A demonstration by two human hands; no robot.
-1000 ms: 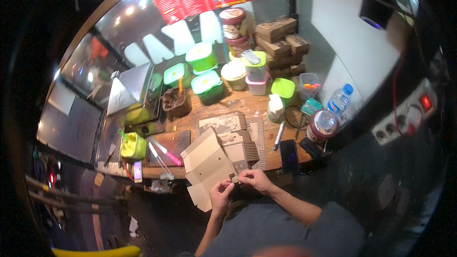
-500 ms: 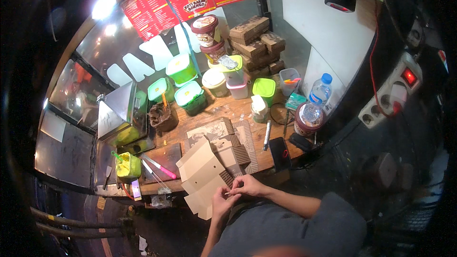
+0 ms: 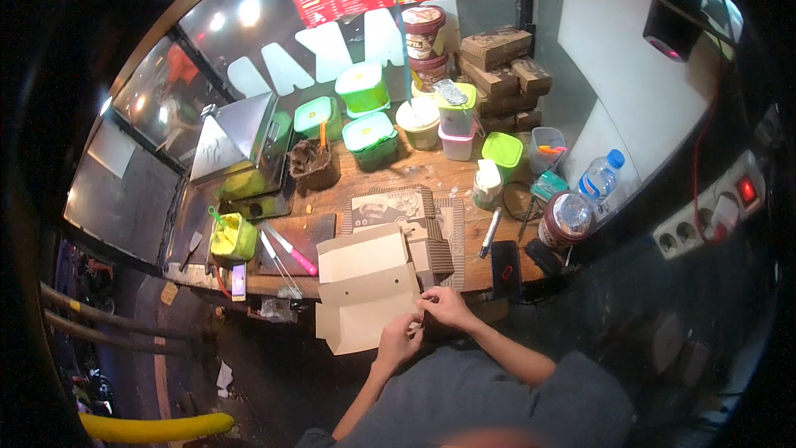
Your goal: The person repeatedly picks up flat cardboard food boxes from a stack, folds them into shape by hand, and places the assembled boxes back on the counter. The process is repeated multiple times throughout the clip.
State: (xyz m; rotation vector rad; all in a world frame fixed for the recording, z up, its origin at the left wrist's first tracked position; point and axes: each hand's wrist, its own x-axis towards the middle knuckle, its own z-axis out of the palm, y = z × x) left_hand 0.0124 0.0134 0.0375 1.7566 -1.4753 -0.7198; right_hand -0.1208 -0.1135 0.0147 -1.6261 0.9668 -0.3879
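An opened-out brown cardboard box point(image 3: 369, 292) with crease lines and small punched holes lies partly over the table's front edge. My left hand point(image 3: 400, 340) has its fingers curled closed at the box's near right corner. Beside it, my right hand point(image 3: 448, 309) pinches the right-hand edge of the same box. The fingertips of both hands are close together, and the flap between them is partly hidden. Under and behind the box lie more printed cardboard boxes point(image 3: 390, 206), flat on the wooden table point(image 3: 423, 172).
Left stand a yellow-green tub point(image 3: 233, 237), a pink-handled knife point(image 3: 303, 263) and a metal-lidded cooker point(image 3: 232, 145). Lidded green tubs point(image 3: 371, 139) line the back, near stacked boxes point(image 3: 496, 66). To the right are a marker point(image 3: 490, 232), a phone point(image 3: 505, 269) and a water bottle point(image 3: 601, 174).
The view has shifted, so the table sits further right. The cardboard box has turned straighter toward me. My hands, earlier together fingertip to fingertip, have moved slightly apart onto its right edge.
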